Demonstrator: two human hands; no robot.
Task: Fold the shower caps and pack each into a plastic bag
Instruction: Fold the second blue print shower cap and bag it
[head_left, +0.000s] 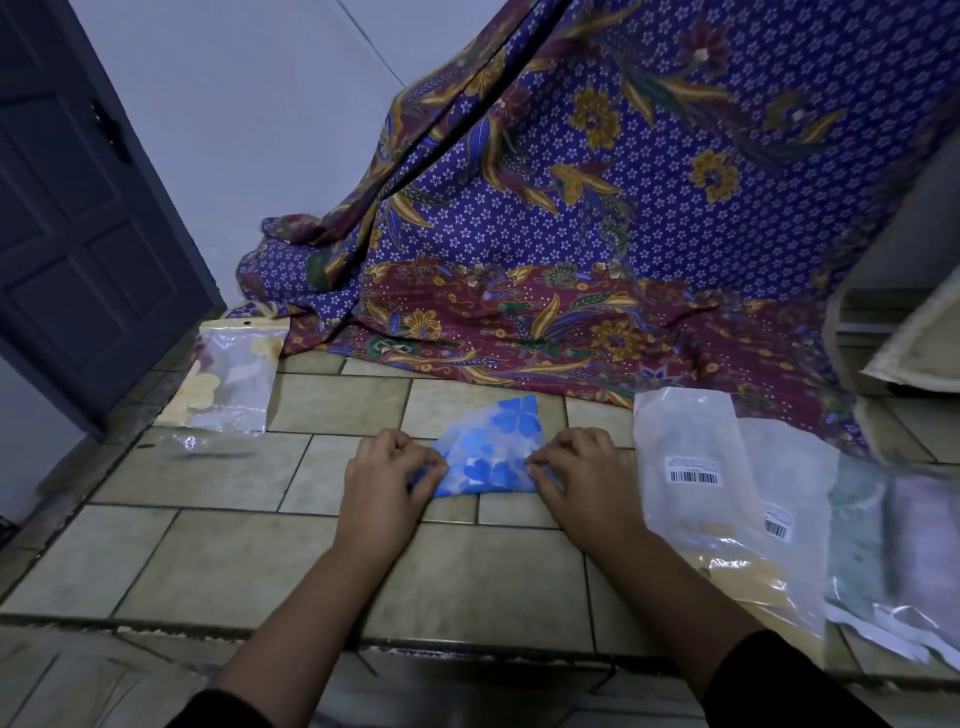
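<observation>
A shower cap (493, 452), translucent with blue flowers, lies partly folded on the tiled counter (234, 545) in the middle of the view. My left hand (387, 478) pinches its left edge with curled fingers. My right hand (582, 473) pinches its right edge the same way. A clear plastic bag (234, 379) holding a yellow-flowered cap lies at the far left. Another clear, flat bag (208, 447) lies just in front of it.
A pile of plastic bags with barcode labels (696, 467) covers the counter's right side, with more packets (883, 545) beyond. A purple batik cloth (597, 234) hangs at the back and drapes onto the counter. A dark door (78, 234) stands at the left.
</observation>
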